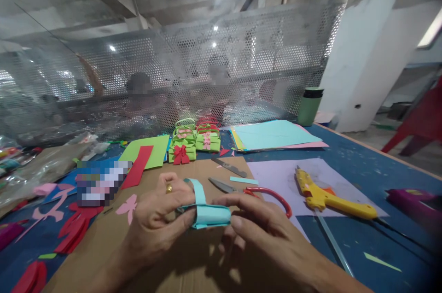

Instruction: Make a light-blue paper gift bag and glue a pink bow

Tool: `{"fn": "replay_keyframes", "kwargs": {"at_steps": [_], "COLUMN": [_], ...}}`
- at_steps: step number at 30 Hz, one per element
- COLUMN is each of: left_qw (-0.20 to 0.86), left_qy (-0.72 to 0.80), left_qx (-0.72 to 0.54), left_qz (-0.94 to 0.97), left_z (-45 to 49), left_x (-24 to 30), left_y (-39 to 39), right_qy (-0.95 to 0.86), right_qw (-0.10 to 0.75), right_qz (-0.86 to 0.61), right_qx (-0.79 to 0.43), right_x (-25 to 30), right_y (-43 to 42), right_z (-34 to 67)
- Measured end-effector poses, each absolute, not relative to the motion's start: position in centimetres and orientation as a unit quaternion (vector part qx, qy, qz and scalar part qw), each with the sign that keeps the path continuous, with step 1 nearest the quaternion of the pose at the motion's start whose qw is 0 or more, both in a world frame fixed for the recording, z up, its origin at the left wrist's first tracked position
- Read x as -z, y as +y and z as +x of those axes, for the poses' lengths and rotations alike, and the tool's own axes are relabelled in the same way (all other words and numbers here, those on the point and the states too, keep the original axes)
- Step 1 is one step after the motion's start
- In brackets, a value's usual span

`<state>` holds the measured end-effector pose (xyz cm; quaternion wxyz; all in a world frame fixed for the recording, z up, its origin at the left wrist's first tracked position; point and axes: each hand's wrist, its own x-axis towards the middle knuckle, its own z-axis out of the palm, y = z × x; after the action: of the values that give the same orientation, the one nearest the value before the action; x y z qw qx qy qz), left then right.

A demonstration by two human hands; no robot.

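Note:
Both my hands hold a small folded piece of light blue paper (pixel 210 213) over a brown cardboard sheet (pixel 103 247). My left hand (pixel 157 224), with a gold ring on one finger, pinches the paper's left end, where a blue strip loops upward. My right hand (pixel 262 233) grips its right end between thumb and fingers. Red-handled scissors (pixel 255 191) lie on the cardboard just beyond my right hand. A loose light blue strip (pixel 244 180) rests near the scissor blades.
A yellow glue gun (pixel 328 198) lies on lilac paper at right. Green paper baskets with bows (pixel 193 141) stand at the back, beside stacked coloured sheets (pixel 272 135) and a green cup (pixel 309 106). Red and pink cut-outs (pixel 72 224) litter the left. People sit behind a mesh screen.

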<state>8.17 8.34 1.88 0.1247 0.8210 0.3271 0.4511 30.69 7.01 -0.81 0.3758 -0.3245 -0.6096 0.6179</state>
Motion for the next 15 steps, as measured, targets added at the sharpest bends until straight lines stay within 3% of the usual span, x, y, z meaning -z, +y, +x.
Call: {"fn": "replay_keyframes", "kwargs": {"at_steps": [15], "left_qw": [0.092], "left_qy": [0.319], "left_qx": [-0.428], "left_qz": [0.841], "left_z": [8.75], "left_x": [-1.54], "left_y": [8.03], "right_qy": [-0.558], "right_qw": [0.382], "right_qz": [-0.319], "right_qx": [-0.664], "right_x": [0.51], "right_y": [7.19], "right_z": [30.61]}}
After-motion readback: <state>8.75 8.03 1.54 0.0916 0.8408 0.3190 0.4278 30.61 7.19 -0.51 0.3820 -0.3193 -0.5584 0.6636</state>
